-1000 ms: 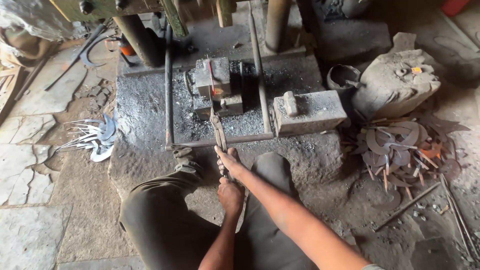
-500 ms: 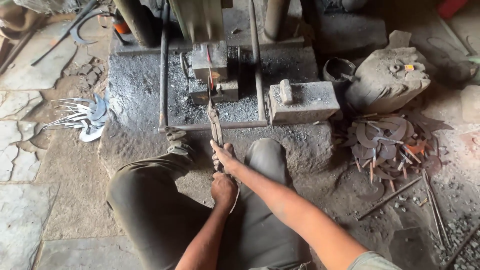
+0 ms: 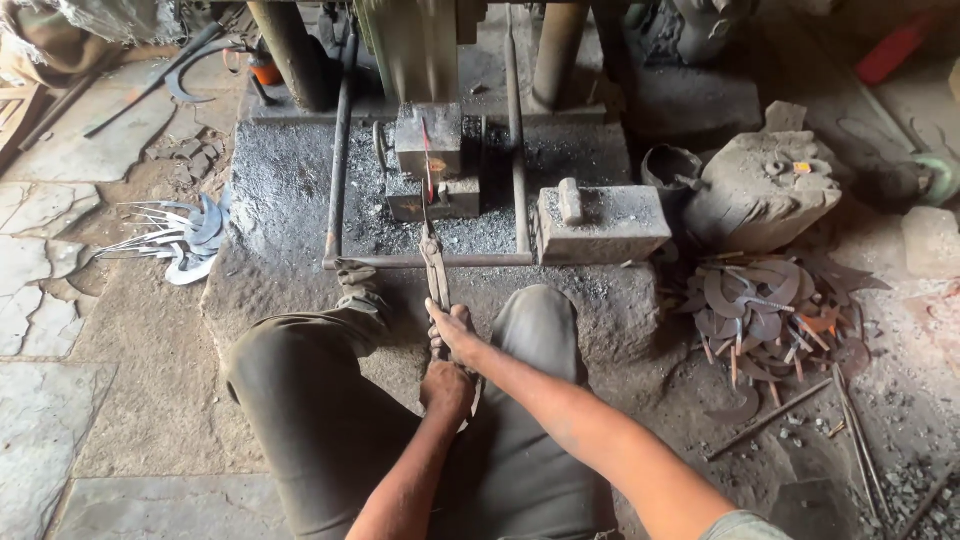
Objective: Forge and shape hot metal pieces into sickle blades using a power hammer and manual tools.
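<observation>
gripping long tongs (image 3: 436, 270), both hands (image 3: 448, 385) hold glowing metal (image 3: 428, 165) on the anvil block (image 3: 428, 140).

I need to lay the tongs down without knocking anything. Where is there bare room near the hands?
Bare stone floor lies left of the left knee, below the pile of curved blades. The flat block top is bare beside its small lump. Right is crowded: a scrap heap and loose rods. Both hands grip the tongs.
</observation>
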